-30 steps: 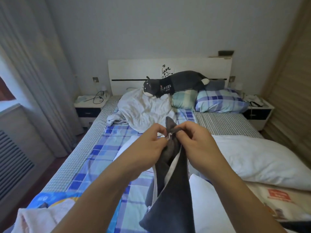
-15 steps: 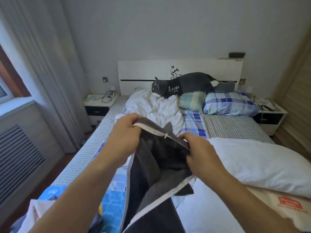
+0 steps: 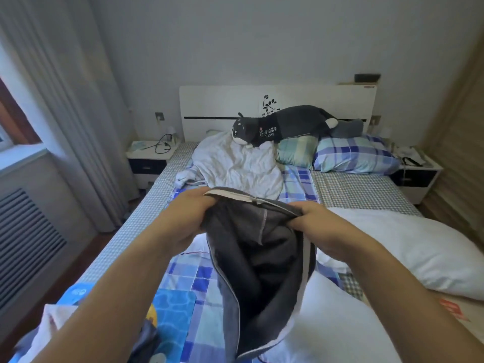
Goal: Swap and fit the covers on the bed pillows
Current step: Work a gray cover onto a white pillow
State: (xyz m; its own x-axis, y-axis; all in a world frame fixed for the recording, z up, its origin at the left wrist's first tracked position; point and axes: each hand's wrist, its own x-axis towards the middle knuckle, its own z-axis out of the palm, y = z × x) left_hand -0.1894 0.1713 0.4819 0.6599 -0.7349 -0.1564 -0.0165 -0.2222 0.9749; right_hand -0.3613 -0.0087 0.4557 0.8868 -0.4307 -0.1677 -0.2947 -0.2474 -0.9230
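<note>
A dark grey pillow cover [image 3: 264,260] with a pale zip edge hangs over the bed in front of me, its mouth spread wide. My left hand [image 3: 183,218] grips the left side of the opening. My right hand [image 3: 324,229] grips the right side. A bare white pillow [image 3: 337,326] lies just under the cover at the lower right. A second bare white pillow [image 3: 419,247] lies further right on the bed. Two checked, covered pillows [image 3: 353,155] rest at the headboard.
A grey plush cat [image 3: 285,124] lies across the head pillows, beside a crumpled white sheet [image 3: 235,163]. Nightstands [image 3: 149,158] flank the bed. A blue printed item [image 3: 172,310] and pale cloth [image 3: 49,320] lie at the lower left. Curtains and a radiator line the left wall.
My hands have moved apart from a pinch at one corner and pulled the cover's opening wide. The view has also tilted slightly downward.
</note>
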